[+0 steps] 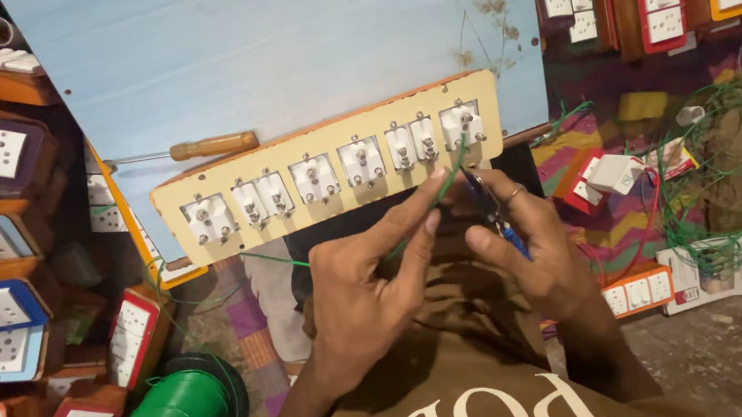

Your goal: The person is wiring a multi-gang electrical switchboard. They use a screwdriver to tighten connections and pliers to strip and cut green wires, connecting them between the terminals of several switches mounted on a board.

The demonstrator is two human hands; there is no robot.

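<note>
— Switchboards everywhere, stacked in frames on both sides, and a pale blue board [288, 47] served as the counter, with a wooden-handled screwdriver [207, 146] lying on it.

— And the hands?

— The left hand [368, 279] had its grip narrow, thumb and forefinger pinched on a thin green wire [452, 171]. Just right of that pinch, the right hand [524, 241] was closed round a small blue-handled tool [505, 229]; I couldn't tell what kind.

— Where did the wire go?

— Up from the pinch to the last socket on the cream panel [333, 180], at its right end.

— Progress?

— Early, I judged. All fittings sat mounted, but only that end one showed wire; the rest looked bare.

— Supplies?

— A green wire spool [179, 409] sat down-left of the grip, loose coils far right.
</note>
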